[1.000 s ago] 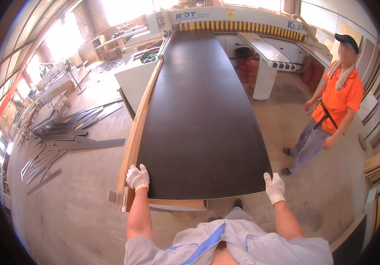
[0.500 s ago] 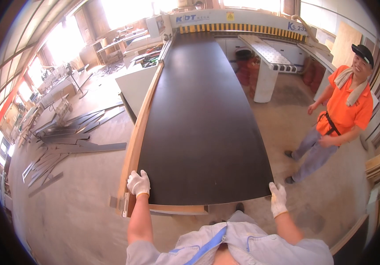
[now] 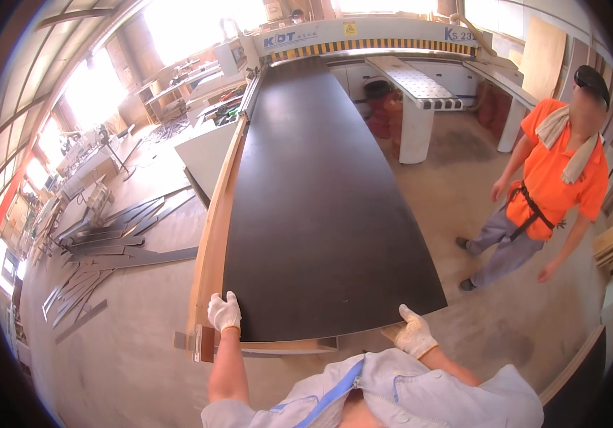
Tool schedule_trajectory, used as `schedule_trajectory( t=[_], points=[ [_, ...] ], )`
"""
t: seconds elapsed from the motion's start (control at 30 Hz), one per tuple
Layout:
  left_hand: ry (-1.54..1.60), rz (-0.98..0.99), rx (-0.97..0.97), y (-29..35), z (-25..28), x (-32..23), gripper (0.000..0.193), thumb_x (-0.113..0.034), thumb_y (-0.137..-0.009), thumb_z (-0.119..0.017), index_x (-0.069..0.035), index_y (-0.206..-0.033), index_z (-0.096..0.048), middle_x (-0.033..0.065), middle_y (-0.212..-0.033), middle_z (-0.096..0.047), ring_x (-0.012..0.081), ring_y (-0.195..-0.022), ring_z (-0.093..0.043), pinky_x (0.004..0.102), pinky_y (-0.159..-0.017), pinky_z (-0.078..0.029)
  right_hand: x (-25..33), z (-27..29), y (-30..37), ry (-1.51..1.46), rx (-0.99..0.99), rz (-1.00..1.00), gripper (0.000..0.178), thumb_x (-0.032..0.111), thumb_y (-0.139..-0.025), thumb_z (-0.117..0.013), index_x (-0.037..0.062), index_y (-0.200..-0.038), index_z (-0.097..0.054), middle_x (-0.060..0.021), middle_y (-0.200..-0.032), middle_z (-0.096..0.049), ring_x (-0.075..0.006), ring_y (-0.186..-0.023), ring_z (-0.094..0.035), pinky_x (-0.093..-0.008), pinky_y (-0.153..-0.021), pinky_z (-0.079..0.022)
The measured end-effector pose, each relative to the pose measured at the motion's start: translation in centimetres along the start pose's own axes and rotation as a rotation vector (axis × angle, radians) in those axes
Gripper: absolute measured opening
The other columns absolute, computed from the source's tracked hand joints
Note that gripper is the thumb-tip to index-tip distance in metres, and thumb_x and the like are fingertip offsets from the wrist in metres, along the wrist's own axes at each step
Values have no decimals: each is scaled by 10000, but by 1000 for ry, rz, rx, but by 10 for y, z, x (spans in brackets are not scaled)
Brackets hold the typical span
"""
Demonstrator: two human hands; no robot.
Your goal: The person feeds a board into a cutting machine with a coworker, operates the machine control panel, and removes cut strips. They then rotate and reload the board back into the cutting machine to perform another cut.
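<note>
A long, dark panel (image 3: 321, 214) stretches from just in front of me to the machine at the far end, its surface flat and slightly glossy. My left hand (image 3: 224, 312), in a white glove, is at the panel's near left edge with bent fingers, beside a wooden rail (image 3: 215, 235). My right hand (image 3: 415, 335), gloved too, holds the near edge toward the right corner. Its thumb points up at the edge, and the other fingers reach left, partly below the panel.
The far end holds a wide machine beam (image 3: 371, 43) with a yellow-black striped strip. A perforated support table (image 3: 417, 82) stands right of the panel. A person in an orange shirt (image 3: 556, 164) stands at the right. Dark offcut strips (image 3: 121, 239) lie on the floor at left.
My right hand has moved from the panel's near right corner leftward along the near edge. My left hand stays at the left edge. The person at right has lowered an arm.
</note>
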State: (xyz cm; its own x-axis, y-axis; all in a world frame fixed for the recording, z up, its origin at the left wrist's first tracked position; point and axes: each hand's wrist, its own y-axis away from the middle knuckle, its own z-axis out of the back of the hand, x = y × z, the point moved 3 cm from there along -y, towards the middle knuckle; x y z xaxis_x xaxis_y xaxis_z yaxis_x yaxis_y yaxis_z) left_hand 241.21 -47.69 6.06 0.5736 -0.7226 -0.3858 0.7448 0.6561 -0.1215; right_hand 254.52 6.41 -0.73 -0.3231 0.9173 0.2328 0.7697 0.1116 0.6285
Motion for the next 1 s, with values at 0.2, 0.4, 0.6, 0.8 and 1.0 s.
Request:
schedule_trajectory(
  t=[0.2,0.4,0.6,0.8,1.0],
  points=[
    [445,-73,135,89,-5,-29,673,-446,-1069,-822,28,-1537,-725,249,-1453,-801,339,-1223,-831,459,-1078,-657,120,36,32,91,-151,202,322,310,-1180,-773,50,-1369,-761,-200,-1288,-830,-433,-1141,-811,-629,-999,-674],
    [864,265,610,212,-55,-82,405,-369,-1086,-864,3,-959,-765,44,-912,-722,174,-817,-623,405,-754,-528,283,97,58,111,-185,327,319,254,-1136,-809,66,-1392,-778,-171,-1378,-829,-388,-1218,-813,-584,-1053,-697],
    [736,251,686,395,-9,-279,476,-400,-1081,-828,64,-1186,-820,111,-1080,-805,216,-968,-718,435,-887,-602,473,143,94,34,-235,655,366,155,-1081,-849,22,-1412,-764,-148,-1347,-828,-352,-1177,-815,-529,-1054,-698],
    [301,-176,1011,527,-32,-435,902,-612,-1088,-748,19,-1715,-593,288,-1656,-681,417,-1528,-674,505,-1255,-546,556,149,135,-55,-97,673,418,207,-1102,-840,10,-1458,-743,-172,-1390,-824,-371,-1249,-805,-527,-1131,-667],
    [733,133,1466,626,-11,-625,576,-431,-1162,-777,84,-1403,-684,219,-1333,-786,318,-1069,-815,470,-953,-700,580,124,189,41,-121,727,344,189,-1126,-788,-41,-1381,-770,-190,-1323,-836,-371,-1215,-818,-522,-1113,-671]
  ],
)
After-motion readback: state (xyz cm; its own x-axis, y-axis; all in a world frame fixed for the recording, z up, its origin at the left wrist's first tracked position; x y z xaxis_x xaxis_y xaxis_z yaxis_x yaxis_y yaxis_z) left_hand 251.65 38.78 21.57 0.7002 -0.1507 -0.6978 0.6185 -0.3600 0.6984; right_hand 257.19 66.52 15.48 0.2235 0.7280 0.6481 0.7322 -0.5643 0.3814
